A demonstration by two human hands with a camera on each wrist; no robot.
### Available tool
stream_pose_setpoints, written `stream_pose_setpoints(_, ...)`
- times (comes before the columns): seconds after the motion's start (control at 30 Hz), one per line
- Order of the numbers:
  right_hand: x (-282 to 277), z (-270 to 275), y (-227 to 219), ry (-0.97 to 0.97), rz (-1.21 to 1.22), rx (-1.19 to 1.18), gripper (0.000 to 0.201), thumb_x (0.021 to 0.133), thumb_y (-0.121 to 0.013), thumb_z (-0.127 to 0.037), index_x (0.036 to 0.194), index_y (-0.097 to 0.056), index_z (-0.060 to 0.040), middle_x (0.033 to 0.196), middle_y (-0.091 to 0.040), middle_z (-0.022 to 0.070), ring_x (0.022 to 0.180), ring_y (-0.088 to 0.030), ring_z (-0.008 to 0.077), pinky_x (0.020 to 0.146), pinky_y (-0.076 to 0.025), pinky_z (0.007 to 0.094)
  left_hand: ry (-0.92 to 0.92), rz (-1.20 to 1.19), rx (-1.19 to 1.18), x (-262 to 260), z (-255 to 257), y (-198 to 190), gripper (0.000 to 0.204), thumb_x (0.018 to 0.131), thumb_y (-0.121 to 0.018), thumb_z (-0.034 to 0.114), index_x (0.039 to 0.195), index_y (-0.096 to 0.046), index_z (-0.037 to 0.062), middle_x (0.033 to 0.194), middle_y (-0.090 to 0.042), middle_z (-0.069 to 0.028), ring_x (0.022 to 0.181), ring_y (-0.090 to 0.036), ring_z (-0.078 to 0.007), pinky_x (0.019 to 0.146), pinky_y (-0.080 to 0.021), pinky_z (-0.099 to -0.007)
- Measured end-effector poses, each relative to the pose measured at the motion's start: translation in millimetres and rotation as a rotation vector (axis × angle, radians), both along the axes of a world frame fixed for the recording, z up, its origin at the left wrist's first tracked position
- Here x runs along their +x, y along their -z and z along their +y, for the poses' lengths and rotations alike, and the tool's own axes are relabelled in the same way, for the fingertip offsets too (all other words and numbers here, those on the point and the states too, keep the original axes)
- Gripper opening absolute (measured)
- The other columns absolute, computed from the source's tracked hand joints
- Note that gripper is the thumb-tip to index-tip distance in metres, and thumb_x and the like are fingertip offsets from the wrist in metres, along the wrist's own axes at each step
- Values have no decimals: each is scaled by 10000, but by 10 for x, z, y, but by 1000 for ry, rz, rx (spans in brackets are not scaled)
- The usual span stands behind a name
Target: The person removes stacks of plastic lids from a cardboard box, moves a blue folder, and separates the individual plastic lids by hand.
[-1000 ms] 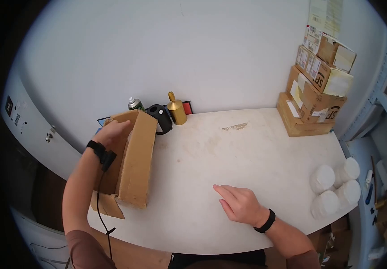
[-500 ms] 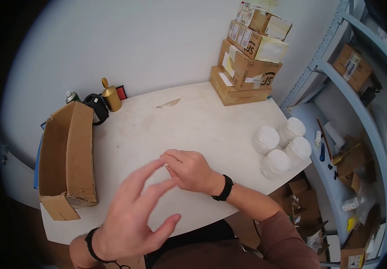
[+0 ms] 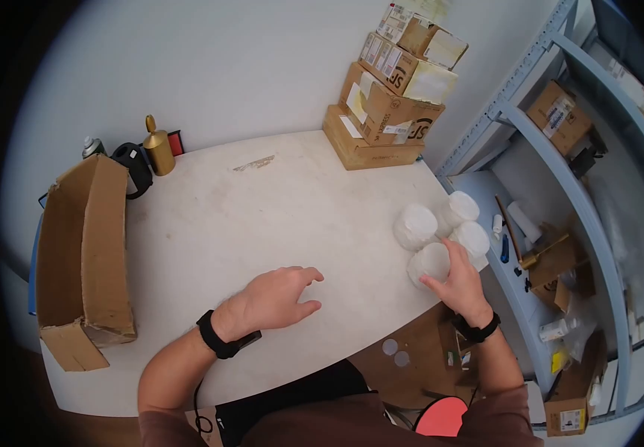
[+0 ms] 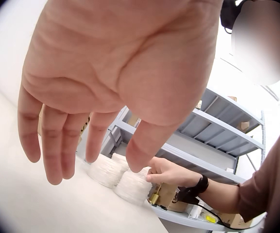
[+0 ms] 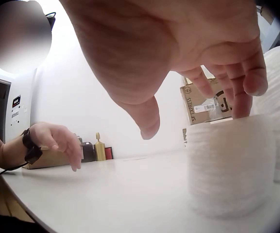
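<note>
"What is farthest left?"

"An open cardboard carton [image 3: 106,246] on the table [image 3: 262,216], well to the left of the left hand [image 3: 266,302], its near flap folded outward. A spray can [image 3: 92,147], a black container [image 3: 137,175] and a gold canister [image 3: 159,153] stand beyond that hand, to its left."

"And the left hand itself?"

"Palm down above the table, holding nothing. Its fingers hang relaxed, the thumb apart from them."

"What comes next, going right?"

"A stack of cardboard boxes [image 3: 393,112], far beyond the gap between the two hands. Then four white cylinders, grouped at the right hand [image 3: 463,287]. The near cylinder [image 3: 428,266] stands upright on the table between that hand's thumb and fingers as seen from the head."

"Is it gripped?"

"The grip is wide. In the right wrist view the thumb is off to one side, apart from the cylinder, and the fingertips are by its top; I can't tell whether they touch."

"The other three?"

"One [image 3: 417,226] is beyond the grip to its left, another [image 3: 460,207] farther beyond it, and the last [image 3: 471,240] just beyond the fingers. A metal shelf unit [image 3: 564,167] is right of the hand."
</note>
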State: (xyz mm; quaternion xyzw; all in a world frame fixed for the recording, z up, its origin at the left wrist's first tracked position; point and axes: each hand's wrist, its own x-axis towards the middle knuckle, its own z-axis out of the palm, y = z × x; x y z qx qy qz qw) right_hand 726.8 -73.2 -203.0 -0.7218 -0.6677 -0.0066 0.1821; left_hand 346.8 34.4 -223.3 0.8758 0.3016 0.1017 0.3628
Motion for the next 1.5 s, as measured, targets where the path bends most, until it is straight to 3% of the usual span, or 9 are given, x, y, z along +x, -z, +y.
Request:
stream_pose_setpoints(0.27,24,137,-142,-101,-173,-64,991,731,-979,-354,1536,-510,-17,1507,-573,241,1364,-598,429,1091,-554,484,-46,-66,-16,-190,-82,38,470,982,-726,250,1363,-651,-14,1232,-750,-236,1185,-713,-402,1006,-581,-486)
stream_pose_setpoints(0.37,30,130,-191,-119,-287,-167,1019,703,-991,-353,1537,-513,-15,1476,-593,257,1320,-627,440,1073,-559,490,-41,-80,9,-210,-51,-48,467,979,-729,246,1360,-650,-14,1222,-749,-239,1172,-716,-407,1001,-582,-487)
stream_pose_setpoints(0.53,-41,143,-220,-33,-376,-386,1086,643,-1013,-374,1540,-516,-15,1280,-669,234,1140,-698,452,997,-580,504,-73,-4,56,-254,-48,-115,469,980,-752,237,1363,-646,-12,1263,-731,-219,1193,-711,-366,1026,-578,-453)
stream_pose_setpoints(0.63,-5,111,-177,-108,-452,-344,1094,623,-1017,-382,1535,-528,-25,1198,-670,211,1123,-687,439,982,-574,505,-94,-64,123,-301,-32,-74,458,977,-735,245,1349,-651,-8,1179,-750,-231,1132,-716,-415,969,-585,-487)
stream_pose_setpoints(0.77,-115,100,-189,-222,-493,-268,1069,628,-1014,-357,1528,-539,-31,1193,-659,200,1154,-663,422,998,-554,502,-95,-104,136,-344,0,-70,454,979,-732,240,1352,-650,-4,1179,-748,-231,1135,-715,-412,964,-586,-486)
stream_pose_setpoints(1.03,-1007,523,-148,-517,-147,-257,1040,730,-961,-256,1606,-446,-35,1387,-557,258,1228,-609,440,1045,-525,490,-147,23,98,-436,17,-166,489,994,-730,248,1399,-624,-4,1271,-725,-217,1191,-696,-393,1013,-571,-462)
stream_pose_setpoints(1.33,-2177,1239,139,-985,-60,-55,1090,733,-975,-295,1629,-413,-29,1531,-478,265,1347,-556,447,1094,-507,468,-364,22,181,-695,173,-128,685,973,-774,339,1503,-514,-10,1251,-678,-283,1159,-700,-454,975,-583,-475)
stream_pose_setpoints(1.47,-2242,1284,37,-1009,-26,15,1171,694,-1006,-355,1636,-395,-23,1553,-477,260,1367,-561,435,1100,-512,474,-433,157,21,-710,226,-220,767,960,-791,368,1546,-469,-9,1257,-671,-292,1142,-703,-475,966,-589,-488)
stream_pose_setpoints(1.5,-2204,1265,24,-922,24,-45,1208,683,-1013,-375,1646,-376,-20,1534,-500,253,1343,-580,423,1086,-523,474,-425,173,12,-707,242,-207,792,960,-792,381,1560,-453,-9,1276,-666,-302,1138,-703,-487,969,-589,-496)
